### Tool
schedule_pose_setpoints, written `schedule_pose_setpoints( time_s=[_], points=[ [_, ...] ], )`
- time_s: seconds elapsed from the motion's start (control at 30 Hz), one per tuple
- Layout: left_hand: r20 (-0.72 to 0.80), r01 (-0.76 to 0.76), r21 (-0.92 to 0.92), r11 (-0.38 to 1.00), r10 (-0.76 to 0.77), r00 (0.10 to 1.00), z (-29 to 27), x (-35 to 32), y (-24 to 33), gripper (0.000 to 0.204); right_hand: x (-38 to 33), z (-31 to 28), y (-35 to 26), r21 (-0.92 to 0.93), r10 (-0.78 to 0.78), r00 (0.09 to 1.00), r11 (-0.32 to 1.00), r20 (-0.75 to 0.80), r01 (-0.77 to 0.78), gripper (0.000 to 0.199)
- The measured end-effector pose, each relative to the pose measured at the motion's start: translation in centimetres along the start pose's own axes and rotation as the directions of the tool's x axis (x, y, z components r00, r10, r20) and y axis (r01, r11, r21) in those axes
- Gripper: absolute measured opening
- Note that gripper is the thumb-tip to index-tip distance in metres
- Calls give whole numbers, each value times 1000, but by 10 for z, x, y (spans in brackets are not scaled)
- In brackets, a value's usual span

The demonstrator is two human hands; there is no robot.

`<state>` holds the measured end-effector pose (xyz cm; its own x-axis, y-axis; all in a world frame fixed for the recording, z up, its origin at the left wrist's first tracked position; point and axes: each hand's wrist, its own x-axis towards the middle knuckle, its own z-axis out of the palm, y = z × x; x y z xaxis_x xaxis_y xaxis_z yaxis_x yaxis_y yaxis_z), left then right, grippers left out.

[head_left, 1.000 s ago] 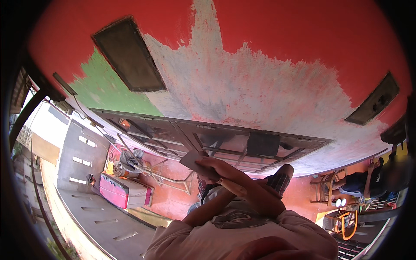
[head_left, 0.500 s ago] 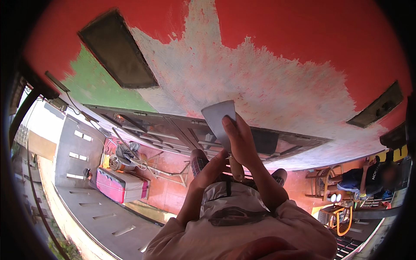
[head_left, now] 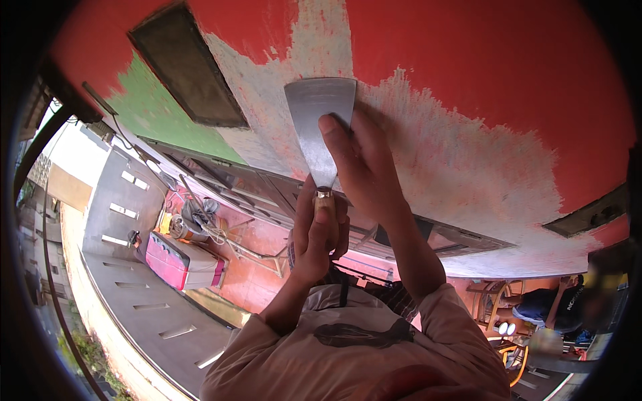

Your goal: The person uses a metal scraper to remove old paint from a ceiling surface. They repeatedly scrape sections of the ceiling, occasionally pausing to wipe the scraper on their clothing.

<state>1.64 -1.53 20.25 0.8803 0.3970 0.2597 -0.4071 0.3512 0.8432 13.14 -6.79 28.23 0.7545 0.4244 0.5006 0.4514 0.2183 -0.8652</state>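
A wide metal scraper blade is held flat against a red painted surface overhead. My left hand is wrapped around the scraper's handle just below the metal collar. My right hand lies over the blade's right side, fingertips pressing on the steel near its upper edge. The blade's edge rests on a pale, scraped patch where the red paint is gone. My sleeves, in a light fabric, fill the lower middle of the view.
A dark rectangular recess sits left of the blade, with a green painted area beside it. Far below are a pink box, a grey slatted roof and another person at the lower right.
Both hands have risen with the scraper. The blade went from near my chest up onto the scraped patch, and my right fingers slid up onto it.
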Motion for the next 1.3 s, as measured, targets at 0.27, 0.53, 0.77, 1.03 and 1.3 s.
schedule_pose_setpoints(
  time_s=[0.27, 0.53, 0.77, 1.03, 1.3],
  points=[
    [87, -94, 174, 980, 80, 993, -25, 12, -1, 52, 4, -9, 11, -96, -7, 973, 995, 232, 30, 31],
    [-544, 324, 419, 848, -52, 838, -214, -126, -105, 26, -194, -15, 138, -353, 453, 619, 891, 642, -285, 26],
    [-917, 877, 170, 450, -254, 308, -317, -370, -215, 25, -391, -45, 350, -797, 759, 629, 480, 167, -368, 22],
    [-795, 940, 82, 332, -547, 263, -355, -445, -266, 37, -400, -30, 370, -672, 540, 799, 697, 264, -249, 20],
    [-844, 957, -110, 269, -534, 53, -356, -446, -274, 45, -390, -27, 361, -734, 667, 696, 609, 267, -302, 22]
  ],
)
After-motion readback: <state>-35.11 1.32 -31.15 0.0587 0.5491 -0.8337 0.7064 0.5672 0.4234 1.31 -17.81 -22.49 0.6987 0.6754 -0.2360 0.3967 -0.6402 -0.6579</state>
